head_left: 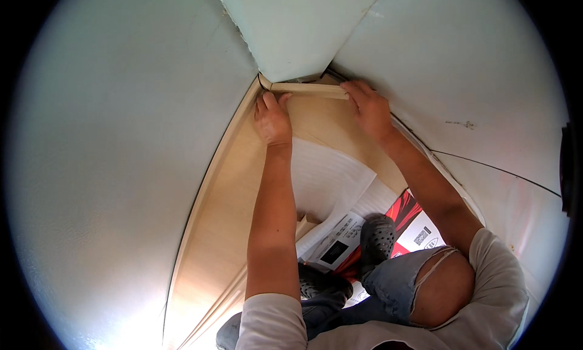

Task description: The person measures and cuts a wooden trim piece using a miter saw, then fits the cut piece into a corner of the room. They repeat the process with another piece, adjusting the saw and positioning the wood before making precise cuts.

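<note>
A short pale wooden strip lies across the far corner, at the top of a light plywood board. My left hand is at the strip's left end, where it meets a long wooden edge strip. Its fingers bend over the joint and its thumb lies along the short strip; the fingertips are partly hidden. With bent fingers, my right hand grips the strip's right end.
Pale greenish panels rise on both sides, with another panel beyond the corner. White foam sheet, a red and white printed cardboard piece and thin wooden strips lie below. My clog-clad foot stands among them.
</note>
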`<state>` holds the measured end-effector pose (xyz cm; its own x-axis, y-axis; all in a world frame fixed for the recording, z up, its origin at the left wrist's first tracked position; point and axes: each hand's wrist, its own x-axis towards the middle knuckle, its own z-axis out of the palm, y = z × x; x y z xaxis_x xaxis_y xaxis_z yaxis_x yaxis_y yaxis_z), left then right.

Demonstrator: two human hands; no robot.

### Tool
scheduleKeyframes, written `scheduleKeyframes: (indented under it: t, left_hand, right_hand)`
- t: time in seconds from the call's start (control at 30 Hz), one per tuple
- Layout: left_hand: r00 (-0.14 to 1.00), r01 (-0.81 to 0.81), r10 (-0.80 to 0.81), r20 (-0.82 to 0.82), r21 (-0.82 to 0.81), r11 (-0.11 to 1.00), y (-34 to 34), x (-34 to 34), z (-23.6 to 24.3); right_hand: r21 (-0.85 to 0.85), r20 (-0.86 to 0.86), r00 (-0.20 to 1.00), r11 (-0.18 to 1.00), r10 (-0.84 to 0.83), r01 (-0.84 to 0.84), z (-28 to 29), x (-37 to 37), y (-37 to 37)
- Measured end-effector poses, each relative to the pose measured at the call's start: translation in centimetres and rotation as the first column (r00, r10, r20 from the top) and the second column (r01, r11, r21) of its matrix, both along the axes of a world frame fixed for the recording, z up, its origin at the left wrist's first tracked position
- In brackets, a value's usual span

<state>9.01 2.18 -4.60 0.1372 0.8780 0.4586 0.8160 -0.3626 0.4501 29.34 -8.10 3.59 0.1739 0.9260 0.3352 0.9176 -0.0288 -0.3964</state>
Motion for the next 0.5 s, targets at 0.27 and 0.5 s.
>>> scheduleKeyframes:
  t: [0.27,0.5]
  left_hand:
    - [1.0,-0.004,0.004,0.01,0.0,1.0,-0.02,-0.05,0.13]
    - [1.0,-0.008,0.008,0.02,-0.011,1.0,0.05,-0.08,0.02]
  right_hand:
    - [0.049,0.039,0.999,0.998,0.036,-0.038,-0.11,0.12,0.06]
    - [0.058,0.002,0.999,0.997,0.05,-0.051,-0.52,0.29,0.2]
